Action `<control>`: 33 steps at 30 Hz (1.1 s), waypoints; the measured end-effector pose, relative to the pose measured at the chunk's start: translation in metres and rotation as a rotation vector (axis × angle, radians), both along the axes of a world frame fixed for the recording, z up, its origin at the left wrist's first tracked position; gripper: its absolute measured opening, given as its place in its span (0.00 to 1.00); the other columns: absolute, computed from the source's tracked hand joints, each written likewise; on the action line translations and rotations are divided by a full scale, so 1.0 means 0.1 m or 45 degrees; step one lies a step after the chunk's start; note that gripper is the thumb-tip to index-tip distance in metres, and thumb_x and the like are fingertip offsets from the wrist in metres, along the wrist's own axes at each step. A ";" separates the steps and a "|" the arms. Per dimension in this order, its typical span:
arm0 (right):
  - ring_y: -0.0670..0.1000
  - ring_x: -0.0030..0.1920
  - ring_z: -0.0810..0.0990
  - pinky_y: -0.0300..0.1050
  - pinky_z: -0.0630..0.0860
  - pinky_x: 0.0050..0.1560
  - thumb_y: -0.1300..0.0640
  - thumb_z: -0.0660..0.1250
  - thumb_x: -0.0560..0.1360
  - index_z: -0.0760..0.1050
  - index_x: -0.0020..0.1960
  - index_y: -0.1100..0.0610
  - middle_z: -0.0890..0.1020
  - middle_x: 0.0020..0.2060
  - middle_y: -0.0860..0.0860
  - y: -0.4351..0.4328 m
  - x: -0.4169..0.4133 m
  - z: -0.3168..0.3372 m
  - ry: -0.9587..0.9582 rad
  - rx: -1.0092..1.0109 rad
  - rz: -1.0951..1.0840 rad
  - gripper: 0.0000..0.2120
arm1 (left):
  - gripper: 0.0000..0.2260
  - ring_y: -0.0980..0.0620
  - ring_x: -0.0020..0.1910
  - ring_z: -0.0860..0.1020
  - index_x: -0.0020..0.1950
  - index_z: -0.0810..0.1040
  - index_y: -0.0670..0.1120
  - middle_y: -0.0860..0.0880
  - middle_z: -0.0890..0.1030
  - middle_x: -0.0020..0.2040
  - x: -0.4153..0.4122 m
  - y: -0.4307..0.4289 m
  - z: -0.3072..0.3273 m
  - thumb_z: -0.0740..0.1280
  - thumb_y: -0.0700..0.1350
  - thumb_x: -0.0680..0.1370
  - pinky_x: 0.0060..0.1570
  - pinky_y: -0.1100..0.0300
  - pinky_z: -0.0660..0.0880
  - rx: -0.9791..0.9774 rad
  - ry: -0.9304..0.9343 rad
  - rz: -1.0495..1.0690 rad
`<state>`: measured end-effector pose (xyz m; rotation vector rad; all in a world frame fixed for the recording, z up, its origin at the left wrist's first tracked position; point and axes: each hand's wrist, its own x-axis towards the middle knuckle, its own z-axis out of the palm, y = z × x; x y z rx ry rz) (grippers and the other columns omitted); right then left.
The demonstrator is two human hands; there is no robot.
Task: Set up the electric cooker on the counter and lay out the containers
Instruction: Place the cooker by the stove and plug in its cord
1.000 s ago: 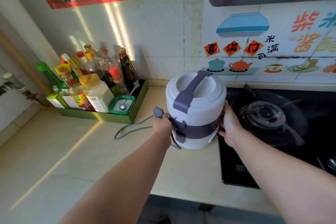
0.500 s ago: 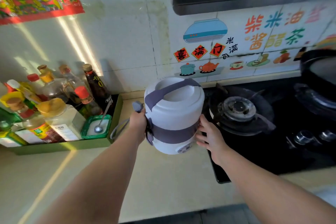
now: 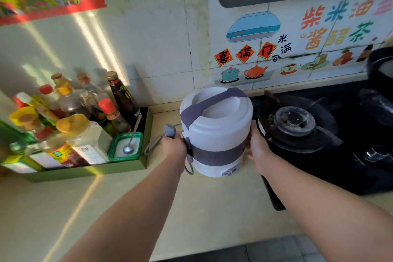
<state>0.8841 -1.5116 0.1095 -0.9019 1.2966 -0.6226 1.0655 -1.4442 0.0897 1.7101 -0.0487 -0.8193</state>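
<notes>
The electric cooker [image 3: 214, 132] is a white round pot with a grey band, a grey handle across its lid and a small control panel low on the front. It stands on the beige counter [image 3: 148, 208], between the condiment tray and the gas hob. My left hand [image 3: 173, 144] grips its left side together with the grey power plug [image 3: 169, 131] and cord. My right hand [image 3: 256, 147] presses flat against its right side. No separate containers are in view.
A green tray [image 3: 89, 171] of sauce bottles and a salt box with a spoon [image 3: 125, 148] stands left of the cooker. The black gas hob [image 3: 302, 125] lies right, with a dark pot [image 3: 380, 70] at the far right edge. A range hood hangs above.
The cooker has turned in my hands, so its handle runs more crosswise and its control panel faces front. The view has swung right, bringing the hob and the dark pot into sight.
</notes>
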 end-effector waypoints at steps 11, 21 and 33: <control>0.51 0.60 0.74 0.47 0.69 0.63 0.33 0.49 0.76 0.69 0.68 0.48 0.76 0.60 0.48 0.24 0.06 0.04 -0.019 -0.039 0.090 0.29 | 0.10 0.47 0.39 0.72 0.36 0.69 0.45 0.46 0.73 0.35 0.12 0.00 0.06 0.58 0.39 0.78 0.44 0.52 0.71 -0.161 0.066 0.096; 0.60 0.65 0.71 0.51 0.67 0.61 0.38 0.44 0.80 0.67 0.70 0.59 0.73 0.66 0.59 -0.04 0.03 0.20 0.338 -0.236 0.081 0.32 | 0.04 0.43 0.38 0.75 0.41 0.74 0.43 0.44 0.78 0.37 0.19 0.11 0.31 0.63 0.43 0.75 0.41 0.52 0.74 -0.017 -0.465 0.114; 0.57 0.57 0.74 0.53 0.72 0.58 0.38 0.59 0.73 0.68 0.66 0.56 0.75 0.61 0.54 0.01 0.12 0.59 0.273 -0.573 0.244 0.29 | 0.10 0.37 0.53 0.76 0.59 0.68 0.42 0.38 0.77 0.52 0.02 0.60 0.55 0.61 0.40 0.78 0.48 0.51 0.72 0.681 -0.987 -0.290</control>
